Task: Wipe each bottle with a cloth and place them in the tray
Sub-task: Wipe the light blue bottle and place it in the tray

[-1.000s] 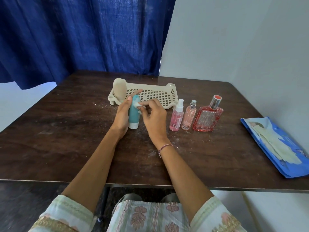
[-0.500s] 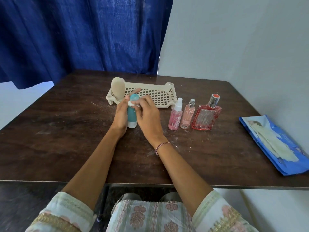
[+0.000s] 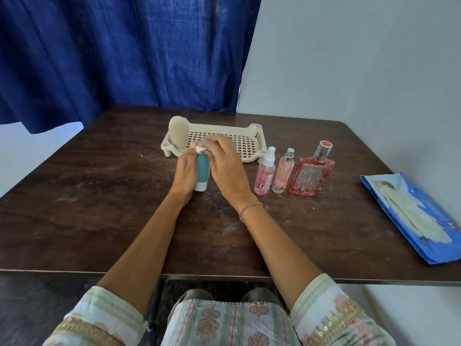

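- The right hand [image 3: 225, 166] is climbing: a second ago it was rubbing the cloth [image 3: 200, 149] against the upper side of the teal bottle [image 3: 202, 171], and now it is arching right over the top end.
- The fingers of that hand are curling tight round the small white wad, pressing it onto the bottle's tip.
- The left hand [image 3: 185, 171] is staying put, wrapping the bottle's left side and steadying it.
- The teal bottle is standing upright on the table [image 3: 99, 196], white cap down, just in front of the tray [image 3: 257, 136] and not yet in it.
- The beige bottle [image 3: 177, 132] is already sitting upright in the tray's left end, so by my reading one is done.
- With the wipe reaching the top, this bottle is looking close to finished; I'd judge the short lift into the tray is coming next.
- Still waiting in a row to the right: the pink spray bottle [image 3: 265, 176], the slim pink bottle [image 3: 283, 174] and the red perfume bottle [image 3: 311, 176], all looking untouched.
- That is three to go after this one.
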